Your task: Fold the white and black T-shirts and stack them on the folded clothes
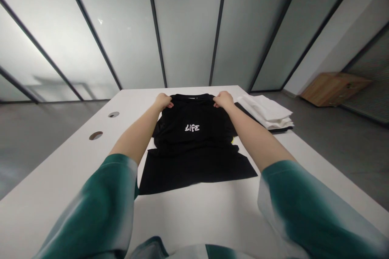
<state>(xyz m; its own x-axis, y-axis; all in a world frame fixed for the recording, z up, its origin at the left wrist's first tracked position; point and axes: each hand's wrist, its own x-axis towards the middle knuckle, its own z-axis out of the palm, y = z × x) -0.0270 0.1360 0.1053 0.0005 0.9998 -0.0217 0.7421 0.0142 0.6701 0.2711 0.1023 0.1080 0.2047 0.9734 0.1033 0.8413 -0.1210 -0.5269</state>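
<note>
A black T-shirt (194, 162) with a white "LIFE" print (192, 128) lies on the white table (197, 218). Its lower part is spread flat, while the upper part seems raised or folded over it. My left hand (163, 101) grips the shirt's shoulder at the far left of the collar. My right hand (224, 99) holds the opposite shoulder in the same way. A small yellow patch (232, 141) shows at the shirt's right edge; I cannot tell what it is.
A stack of folded white cloth (264, 111) rests on a dark garment at the table's right. Two round holes (96, 135) (113, 114) pierce the table's left side. Frosted glass panels stand beyond the table, and a wooden box (334, 88) sits on the grey floor at right.
</note>
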